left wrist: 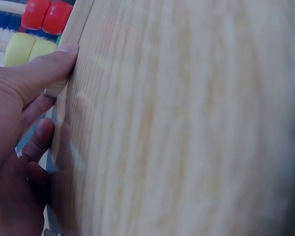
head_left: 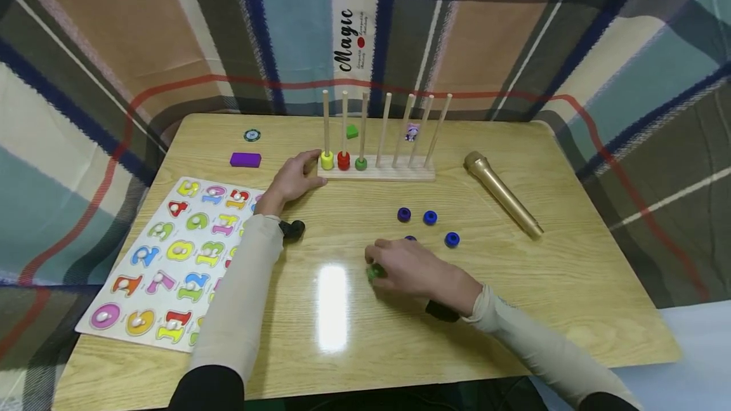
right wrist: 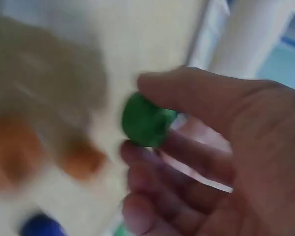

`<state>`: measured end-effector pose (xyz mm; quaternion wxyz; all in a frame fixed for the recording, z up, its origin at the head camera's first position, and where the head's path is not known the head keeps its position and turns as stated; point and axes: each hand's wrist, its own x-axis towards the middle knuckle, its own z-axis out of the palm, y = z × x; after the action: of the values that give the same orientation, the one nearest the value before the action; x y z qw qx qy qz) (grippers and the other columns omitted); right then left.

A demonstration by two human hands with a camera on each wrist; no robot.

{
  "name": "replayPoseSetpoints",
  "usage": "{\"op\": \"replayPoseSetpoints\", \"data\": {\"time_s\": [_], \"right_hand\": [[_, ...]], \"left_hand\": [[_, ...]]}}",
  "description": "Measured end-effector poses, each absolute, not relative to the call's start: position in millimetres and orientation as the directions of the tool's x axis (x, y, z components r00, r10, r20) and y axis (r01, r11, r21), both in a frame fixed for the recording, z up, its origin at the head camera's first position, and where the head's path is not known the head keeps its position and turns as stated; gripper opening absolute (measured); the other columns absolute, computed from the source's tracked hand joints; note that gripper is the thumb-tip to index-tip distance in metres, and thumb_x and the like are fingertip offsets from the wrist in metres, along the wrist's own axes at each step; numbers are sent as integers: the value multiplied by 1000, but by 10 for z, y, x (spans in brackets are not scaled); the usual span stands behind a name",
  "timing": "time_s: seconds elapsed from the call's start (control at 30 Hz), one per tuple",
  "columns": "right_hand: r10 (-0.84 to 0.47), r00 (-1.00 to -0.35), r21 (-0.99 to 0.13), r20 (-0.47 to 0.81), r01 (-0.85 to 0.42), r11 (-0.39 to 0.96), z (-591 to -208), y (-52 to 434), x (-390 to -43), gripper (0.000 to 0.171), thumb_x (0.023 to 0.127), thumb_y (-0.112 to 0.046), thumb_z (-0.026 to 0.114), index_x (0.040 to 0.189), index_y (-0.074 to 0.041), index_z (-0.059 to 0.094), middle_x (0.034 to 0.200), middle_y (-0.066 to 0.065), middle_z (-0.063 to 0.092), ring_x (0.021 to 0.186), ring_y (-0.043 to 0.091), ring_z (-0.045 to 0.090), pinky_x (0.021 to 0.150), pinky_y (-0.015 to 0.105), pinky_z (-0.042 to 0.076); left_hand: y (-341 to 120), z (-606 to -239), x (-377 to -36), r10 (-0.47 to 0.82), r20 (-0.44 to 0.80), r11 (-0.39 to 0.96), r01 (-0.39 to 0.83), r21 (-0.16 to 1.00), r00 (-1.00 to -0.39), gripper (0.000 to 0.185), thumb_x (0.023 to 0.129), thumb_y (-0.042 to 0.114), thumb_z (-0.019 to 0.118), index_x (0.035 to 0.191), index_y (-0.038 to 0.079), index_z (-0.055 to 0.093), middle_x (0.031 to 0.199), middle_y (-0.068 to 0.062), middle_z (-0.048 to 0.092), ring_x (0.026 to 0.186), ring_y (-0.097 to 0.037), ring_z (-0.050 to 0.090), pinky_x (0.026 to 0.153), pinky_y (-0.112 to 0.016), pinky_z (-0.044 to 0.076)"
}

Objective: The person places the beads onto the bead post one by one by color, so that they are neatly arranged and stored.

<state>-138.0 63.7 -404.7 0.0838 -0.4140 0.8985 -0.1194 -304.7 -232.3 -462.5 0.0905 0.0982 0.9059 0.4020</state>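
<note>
A wooden peg rack (head_left: 377, 173) stands at the table's back, with a yellow bead (head_left: 327, 160), a red bead (head_left: 343, 160) and a green bead (head_left: 361, 163) on its three left pegs. My left hand (head_left: 294, 177) holds the rack's left end, thumb (left wrist: 44, 71) pressed on the base edge. My right hand (head_left: 414, 269) is low over the table's middle and pinches a green bead (right wrist: 143, 121) between thumb and fingers. Several blue beads (head_left: 429, 217) lie loose just beyond it.
A number puzzle board (head_left: 168, 259) lies at the left. A gold microphone (head_left: 502, 194) lies at the right. A purple block (head_left: 245, 159) and a round chip (head_left: 252, 136) sit at the back left. Plaid cloth surrounds the table (head_left: 571, 284).
</note>
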Motion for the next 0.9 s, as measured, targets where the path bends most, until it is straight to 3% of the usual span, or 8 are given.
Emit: {"op": "replayPoseSetpoints", "data": {"time_s": [0.2,0.43,0.67,0.9], "right_hand": [[-598,-779,-433,187,-612,662,-3448,624,-2027,30,95,-10,81,123,-5,74,116,10,68,82,19,64,68,28,56],[-402,-819,-445,410,-564,695,-2966,464,-2708,35,101,-12,74,134,-2,69,120,15,66,89,27,61,83,40,51],[-338,-852,-428,401,-500,753,-2887,325,-2973,27,104,-12,69,129,-3,68,126,15,66,104,28,65,92,41,57],[-332,-886,-368,324,-442,818,-2872,253,-3065,33,106,-18,67,137,-6,70,130,15,67,109,28,67,94,41,59]], "left_hand": [[-2356,-4643,-3053,255,-69,648,118,752,-964,78,102,21,76,168,12,36,167,-23,39,147,-44,40,123,-62,31],[-2339,-4659,-3051,253,-64,636,116,763,-965,78,101,19,76,168,12,37,166,-23,40,146,-43,40,123,-60,32],[-2314,-4675,-3032,260,-68,642,120,757,-963,78,101,20,76,168,11,36,167,-22,39,143,-43,42,122,-60,33],[-2324,-4664,-3039,252,-73,651,113,750,-965,79,101,20,76,169,13,35,169,-21,37,147,-44,40,124,-61,31]]}}
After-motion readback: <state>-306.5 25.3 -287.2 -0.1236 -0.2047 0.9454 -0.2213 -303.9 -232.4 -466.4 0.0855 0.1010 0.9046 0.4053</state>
